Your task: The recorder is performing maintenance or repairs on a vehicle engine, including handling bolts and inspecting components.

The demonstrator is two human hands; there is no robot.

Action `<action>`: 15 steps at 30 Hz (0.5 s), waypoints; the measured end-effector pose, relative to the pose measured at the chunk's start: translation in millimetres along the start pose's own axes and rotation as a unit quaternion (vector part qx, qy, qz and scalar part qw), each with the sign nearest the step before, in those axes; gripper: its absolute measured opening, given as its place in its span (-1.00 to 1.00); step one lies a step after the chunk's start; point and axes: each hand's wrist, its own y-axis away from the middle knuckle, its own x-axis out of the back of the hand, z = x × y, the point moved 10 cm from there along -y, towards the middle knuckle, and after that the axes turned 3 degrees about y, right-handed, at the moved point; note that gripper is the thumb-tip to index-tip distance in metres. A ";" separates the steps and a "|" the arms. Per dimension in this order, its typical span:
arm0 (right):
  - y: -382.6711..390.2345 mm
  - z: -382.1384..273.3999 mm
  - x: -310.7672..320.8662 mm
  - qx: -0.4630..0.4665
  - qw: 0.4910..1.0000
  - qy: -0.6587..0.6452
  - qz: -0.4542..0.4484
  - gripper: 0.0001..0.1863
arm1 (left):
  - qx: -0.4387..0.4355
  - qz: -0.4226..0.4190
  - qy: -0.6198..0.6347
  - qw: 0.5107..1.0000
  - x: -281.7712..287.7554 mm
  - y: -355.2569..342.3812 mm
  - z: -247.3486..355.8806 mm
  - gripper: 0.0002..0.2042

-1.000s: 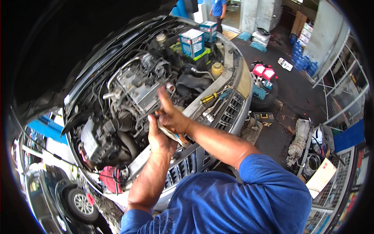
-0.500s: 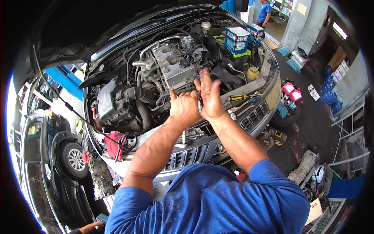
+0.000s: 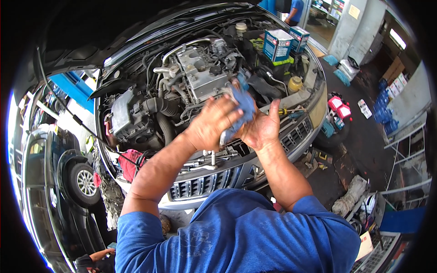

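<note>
A blue rag (image 3: 246, 103) is pressed between my two hands above the front of an open engine bay. My left hand (image 3: 215, 119) is closed on the rag, its fingers laid over the near face. My right hand (image 3: 264, 128) has its palm turned toward me and its thumb stretched out; the rag covers most of its fingers. Beyond the hands is the grey engine cover (image 3: 207, 84). Below them, metal wrenches (image 3: 202, 163) rest on the car's front crossmember. A yellow-handled screwdriver (image 3: 283, 111) lies just right of my right hand.
Two blue-and-white boxes (image 3: 277, 48) stand at the bay's far right. A prop rod (image 3: 75, 117) crosses the left side under the raised hood. A red cloth (image 3: 130, 164) hangs at the front left corner. People are at the top right (image 3: 296, 11) and lower left (image 3: 98, 257).
The blue rag now shows clearly between my hands. My left hand has gone from a closed grip to fingers laid over it; my right hand has turned and moved slightly right.
</note>
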 end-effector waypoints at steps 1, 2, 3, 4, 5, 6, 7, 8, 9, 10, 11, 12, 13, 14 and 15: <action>1.6 -0.9 4.6 0.022 0.995 0.080 -0.048 0.01 | 0.021 0.067 0.050 0.996 -5.7 6.1 4.4 -0.14; -1.0 9.2 -4.5 0.038 0.991 0.098 -0.085 0.02 | 0.048 0.133 0.098 0.985 -14.4 17.8 0.3 -0.13; -4.9 9.3 -0.1 0.050 0.991 0.106 -0.063 0.04 | 0.056 0.182 0.055 0.980 -13.5 19.7 -3.6 -0.15; -5.7 11.3 7.1 0.066 0.990 0.121 -0.035 0.07 | 0.082 0.169 0.012 0.982 -11.9 15.5 1.9 -0.26; -6.5 10.9 18.5 0.079 0.979 0.188 0.013 0.09 | 0.096 0.148 -0.011 0.984 -21.3 14.7 -4.8 -0.34; -10.8 13.4 17.8 0.069 0.957 0.281 -0.006 0.13 | 0.111 0.127 -0.035 0.985 -29.6 14.7 -13.6 -0.42; -12.4 16.1 20.9 0.069 0.938 0.339 0.012 0.15 | 0.110 0.125 -0.041 0.985 -25.1 11.1 -16.5 -0.58; -12.8 18.1 23.9 0.066 0.916 0.395 0.029 0.18 | 0.107 0.101 -0.050 0.988 -30.4 13.8 -21.5 -0.65; -9.8 25.2 24.2 0.035 0.917 0.396 0.013 0.21 | 0.142 0.042 -0.043 0.988 -41.4 14.8 -29.0 -0.64; -11.0 25.3 32.5 0.035 0.918 0.395 0.013 0.21 | 0.177 -0.016 -0.039 0.983 -50.8 18.1 -37.7 -0.64; -13.1 30.5 38.0 0.021 0.892 0.451 -0.014 0.19 | 0.191 -0.053 -0.028 0.980 -55.5 20.2 -41.9 -0.64; -14.8 36.3 43.8 0.006 0.862 0.504 -0.044 0.17 | 0.206 -0.090 -0.018 0.974 -58.2 22.9 -46.6 -0.63; -13.9 42.2 34.7 0.002 0.811 0.579 -0.083 0.13 | 0.218 -0.166 -0.005 0.962 -59.6 25.2 -45.2 -0.64; -10.4 52.1 27.2 -0.002 0.763 0.636 -0.119 0.11 | 0.218 -0.195 0.008 0.956 -59.3 33.7 -46.8 -0.66; -6.4 54.1 26.9 -0.017 0.747 0.652 -0.125 0.11 | 0.283 -0.255 0.013 0.924 -69.3 46.0 -59.0 -0.66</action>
